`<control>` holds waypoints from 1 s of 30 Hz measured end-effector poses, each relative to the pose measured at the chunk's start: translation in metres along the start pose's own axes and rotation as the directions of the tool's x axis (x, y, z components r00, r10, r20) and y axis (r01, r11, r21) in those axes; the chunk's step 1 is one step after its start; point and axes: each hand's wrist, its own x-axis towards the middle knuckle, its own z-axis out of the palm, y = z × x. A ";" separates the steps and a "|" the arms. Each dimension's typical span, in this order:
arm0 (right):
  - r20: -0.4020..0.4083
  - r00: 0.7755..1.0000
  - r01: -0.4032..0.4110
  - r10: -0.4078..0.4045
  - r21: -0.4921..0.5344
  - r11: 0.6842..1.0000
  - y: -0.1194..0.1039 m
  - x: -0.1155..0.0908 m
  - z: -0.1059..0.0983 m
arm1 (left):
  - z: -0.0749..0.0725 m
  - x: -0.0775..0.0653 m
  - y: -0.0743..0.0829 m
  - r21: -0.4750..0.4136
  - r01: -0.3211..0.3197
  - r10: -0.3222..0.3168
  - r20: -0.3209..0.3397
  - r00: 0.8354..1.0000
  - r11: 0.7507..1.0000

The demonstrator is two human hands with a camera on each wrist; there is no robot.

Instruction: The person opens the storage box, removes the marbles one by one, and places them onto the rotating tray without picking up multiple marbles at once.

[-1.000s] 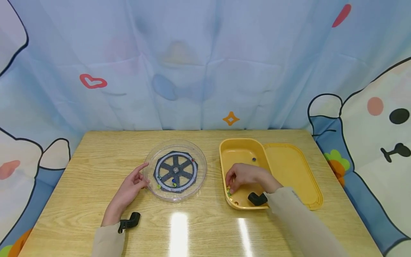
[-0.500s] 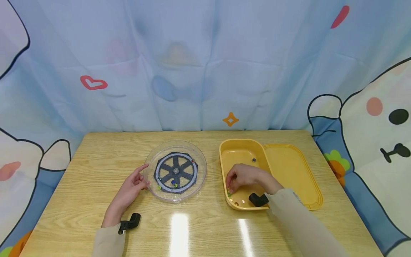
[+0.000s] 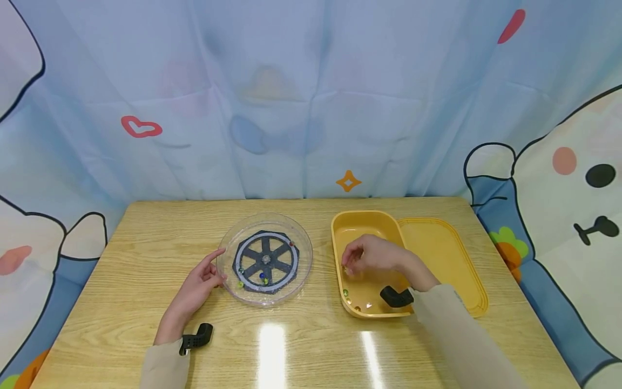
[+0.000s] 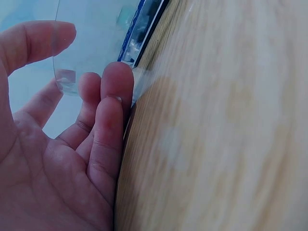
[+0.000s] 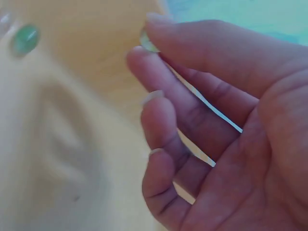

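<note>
My left hand (image 3: pixel 196 283) touches the left side of a round clear dish (image 3: pixel 264 220) with its fingertips, the thumb apart from the other fingers. Inside the dish lies a dark six-spoked wheel shape (image 3: pixel 266 246) with a pale ring, and several marbles sit there, among them a blue one (image 3: pixel 262 275) and a yellow-green one (image 3: pixel 240 284). Over the yellow box (image 3: pixel 335 237), my right hand (image 3: pixel 376 254) pinches a clear, yellowish-green marble (image 5: pixel 149 41) between thumb and index finger. A green marble (image 3: pixel 345 292) and a brown marble (image 3: pixel 357 308) lie in the box.
Against the box's right side lies a flat yellow lid (image 3: pixel 437 248). All of it stands on a wooden table (image 3: pixel 170 227), whose far edge meets a blue printed curtain (image 3: pixel 194 162). Black wrist mounts (image 3: pixel 196 339) sit on both forearms.
My right hand has risen slightly from the box's lower left corner with the marble, uncovering the green one. It now hides a dark marble farther back. The left hand stays put.
</note>
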 end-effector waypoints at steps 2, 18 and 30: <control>-0.043 0.999 0.030 -0.030 -0.002 1.000 -0.005 0.000 -0.001 | 0.000 0.000 0.000 0.001 0.003 -0.003 0.000 1.000 1.000; -0.310 0.946 0.113 -0.093 0.049 0.992 -0.058 0.019 0.041 | 0.000 -0.001 0.002 0.000 -0.012 0.012 0.004 1.000 1.000; -0.397 0.913 0.148 -0.092 0.111 0.983 -0.073 0.051 0.092 | 0.000 -0.002 0.003 0.009 -0.001 0.000 0.004 1.000 1.000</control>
